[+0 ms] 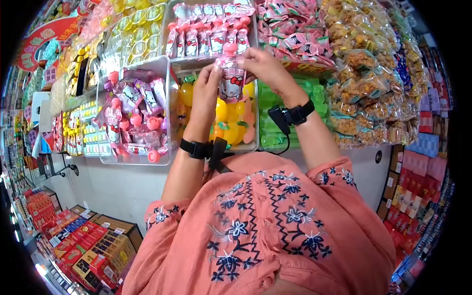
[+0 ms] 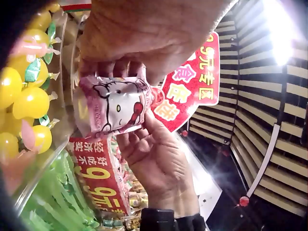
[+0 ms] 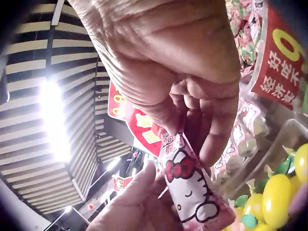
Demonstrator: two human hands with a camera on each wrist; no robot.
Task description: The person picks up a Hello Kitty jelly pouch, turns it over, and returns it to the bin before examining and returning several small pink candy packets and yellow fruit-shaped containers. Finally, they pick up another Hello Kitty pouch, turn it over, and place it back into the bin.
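Note:
A pink pouch with a white cat face and red bow is held upright between both hands above the bins, its pink cap at the top. The left hand pinches its left edge; the right hand grips it near the upper right. In the left wrist view the pouch lies between the left hand above and the right hand below. The right wrist view has the right hand's fingertips at the narrow capped end of the pouch, with the left hand alongside.
A clear bin of similar pouches is at the left, yellow fruit-shaped packs lie below the held pouch, and green packs sit to their right. Another pouch bin stands behind. Bagged orange snacks fill the right side.

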